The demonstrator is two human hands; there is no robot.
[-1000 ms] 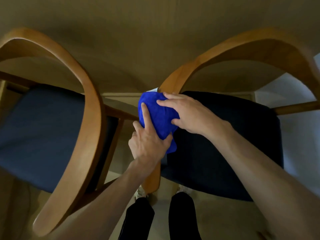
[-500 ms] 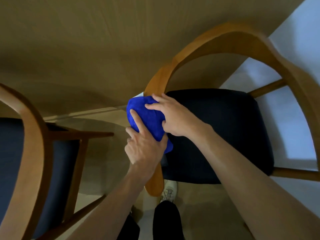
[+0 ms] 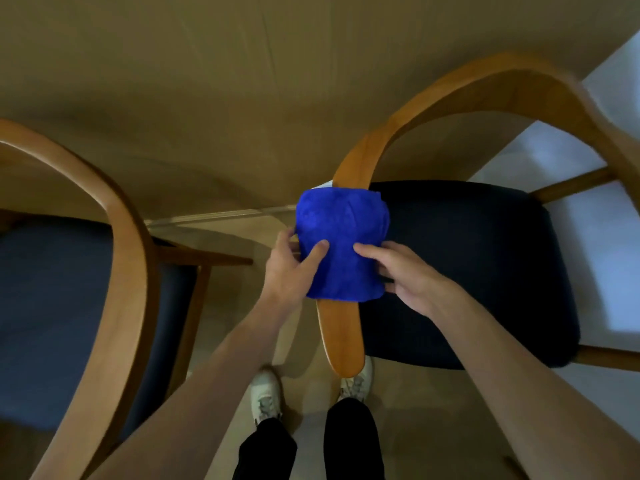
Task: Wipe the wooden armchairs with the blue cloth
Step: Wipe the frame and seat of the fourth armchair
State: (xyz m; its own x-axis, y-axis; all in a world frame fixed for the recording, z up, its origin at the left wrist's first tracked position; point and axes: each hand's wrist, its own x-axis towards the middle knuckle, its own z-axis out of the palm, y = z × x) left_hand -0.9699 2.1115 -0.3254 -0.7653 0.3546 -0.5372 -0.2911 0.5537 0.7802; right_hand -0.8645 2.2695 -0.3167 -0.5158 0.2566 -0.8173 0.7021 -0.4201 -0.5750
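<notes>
— Two hands on it: my left hand (image 3: 289,271) and my right hand (image 3: 405,271) each pinch a side of the blue cloth (image 3: 341,245), thumbs on top, fingers curled under its edges.

— Where does the cloth sit?

— Draped over the near armrest (image 3: 341,336) of the right-hand wooden armchair (image 3: 485,88), wrapped round it beside the dark seat cushion (image 3: 467,271). The armrest's tip pokes out bare below the cloth.

— How would you wipe well?

— I'd keep the cloth snug round the wood and draw it along the curve, pressing evenly so the sides and the top both get rubbed. Loose folds would skip patches, I reckon. The left armchair (image 3: 131,271) waits its turn.
</notes>
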